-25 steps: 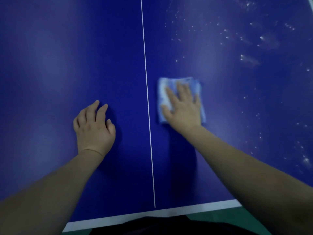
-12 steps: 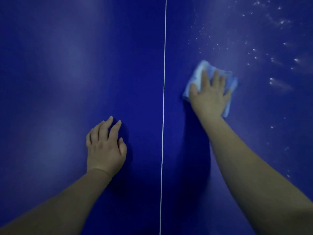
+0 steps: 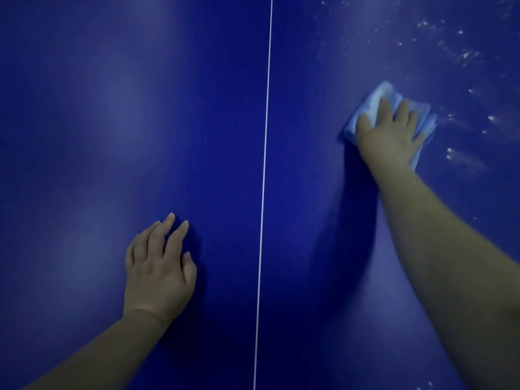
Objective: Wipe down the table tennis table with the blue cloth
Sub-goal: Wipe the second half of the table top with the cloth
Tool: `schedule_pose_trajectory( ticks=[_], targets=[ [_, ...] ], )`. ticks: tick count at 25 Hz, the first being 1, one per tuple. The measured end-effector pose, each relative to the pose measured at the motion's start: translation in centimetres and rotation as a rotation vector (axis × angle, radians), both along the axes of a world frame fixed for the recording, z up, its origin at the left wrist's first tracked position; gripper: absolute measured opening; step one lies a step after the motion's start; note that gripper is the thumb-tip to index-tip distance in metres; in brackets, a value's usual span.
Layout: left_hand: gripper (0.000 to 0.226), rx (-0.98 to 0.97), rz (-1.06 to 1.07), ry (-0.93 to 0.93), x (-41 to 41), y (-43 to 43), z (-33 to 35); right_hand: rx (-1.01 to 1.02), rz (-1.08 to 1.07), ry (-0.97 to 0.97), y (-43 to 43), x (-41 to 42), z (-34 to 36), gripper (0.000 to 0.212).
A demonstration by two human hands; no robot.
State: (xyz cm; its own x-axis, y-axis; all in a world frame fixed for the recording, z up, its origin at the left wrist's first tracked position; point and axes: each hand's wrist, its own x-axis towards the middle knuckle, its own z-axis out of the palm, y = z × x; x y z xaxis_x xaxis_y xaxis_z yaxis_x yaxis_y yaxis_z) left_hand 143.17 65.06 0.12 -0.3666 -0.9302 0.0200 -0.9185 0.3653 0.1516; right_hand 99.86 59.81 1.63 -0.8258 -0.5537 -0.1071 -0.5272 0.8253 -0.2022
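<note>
Right grip (image 3: 389, 136) lies flat, fingers straight, palm pressing the blue cloth (image 3: 375, 98) onto the desk (image 3: 112, 122), right of the white centre line (image 3: 266, 136) and next to pale specks (image 3: 464, 55). Left grip (image 3: 159, 268) rests on bare desk w/ loose fingers, holding nothing. Cloth looks soft, light, folded. It'd prob. bunch if shoved from an edge, so press its middle.

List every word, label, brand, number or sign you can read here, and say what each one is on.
None: there is no readable text in this view.
The table tennis table shows only plain blue surface, a white centre line and pale specks on the right.
The blue cloth under the right hand has no visible tag or print.
The left hand rests on bare table.
</note>
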Motion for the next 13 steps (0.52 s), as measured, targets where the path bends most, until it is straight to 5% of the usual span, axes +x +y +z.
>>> schedule_pose_trajectory(
  ticks=[4,7,13],
  targets=[
    [0.054,-0.011,-0.007,0.007,0.1,0.1,0.0,-0.017,0.556,0.071,-0.2,10.1,-1.5,0.064],
    [0.054,-0.013,-0.008,0.01,0.0,0.1,0.2,0.015,0.841,0.055,-3.5,8.5,-0.9,0.063],
    [0.057,0.04,0.013,0.002,-0.1,0.2,0.6,-0.009,-0.047,0.017,7.8,-0.4,-0.1,0.066]
  ],
)
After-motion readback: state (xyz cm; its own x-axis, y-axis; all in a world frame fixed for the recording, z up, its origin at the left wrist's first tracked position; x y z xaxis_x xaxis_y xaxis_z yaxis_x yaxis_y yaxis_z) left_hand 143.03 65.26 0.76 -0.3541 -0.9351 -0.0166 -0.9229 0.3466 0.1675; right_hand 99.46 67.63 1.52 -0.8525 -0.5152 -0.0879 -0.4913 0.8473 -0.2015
